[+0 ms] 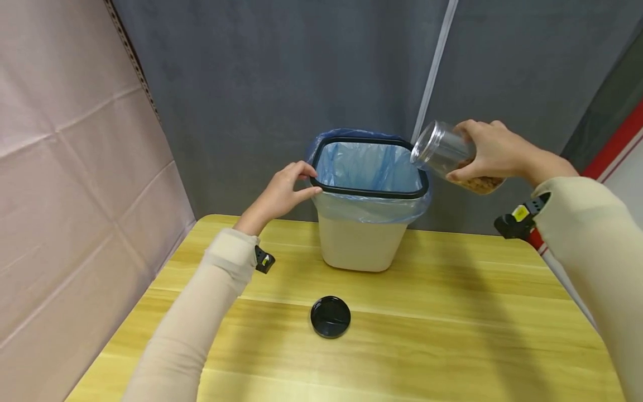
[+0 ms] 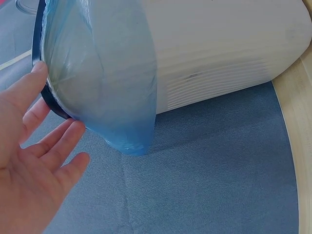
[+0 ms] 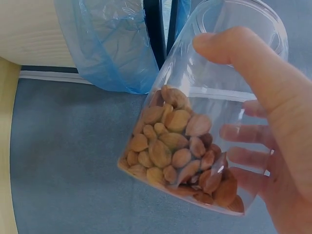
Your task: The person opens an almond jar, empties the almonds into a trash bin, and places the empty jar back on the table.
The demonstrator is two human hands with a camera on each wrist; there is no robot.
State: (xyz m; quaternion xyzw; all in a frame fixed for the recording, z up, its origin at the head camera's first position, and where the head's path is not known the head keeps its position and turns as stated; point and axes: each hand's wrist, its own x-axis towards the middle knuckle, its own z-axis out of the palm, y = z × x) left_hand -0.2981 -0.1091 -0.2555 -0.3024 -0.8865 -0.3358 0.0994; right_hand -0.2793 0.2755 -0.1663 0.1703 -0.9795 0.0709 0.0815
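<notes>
Jar (image 1: 444, 156): you're clasping this clear cylinder in your right hand (image 1: 489, 148), holding it tilted, mouth beside the bin (image 1: 361, 240).
Nuts (image 3: 175, 146): brown ovals are lying heaped in its lower end.
Left hand (image 1: 283, 187): it's touching the black rim (image 1: 372, 194), fingers apart.
Liner (image 1: 382, 210): crinkled blue film is overhanging the cream bin.
Lid (image 1: 330, 317): round, black, it's lying on the woodgrain table (image 1: 427, 346).

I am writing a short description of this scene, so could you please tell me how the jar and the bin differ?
The jar is clear and shows brown, nut-like pieces inside; the bin is opaque and off-white, with a blue liner. The jar is tilted in the right hand; the bin stands upright on the table. The jar is smaller than the bin. Both have open mouths.
</notes>
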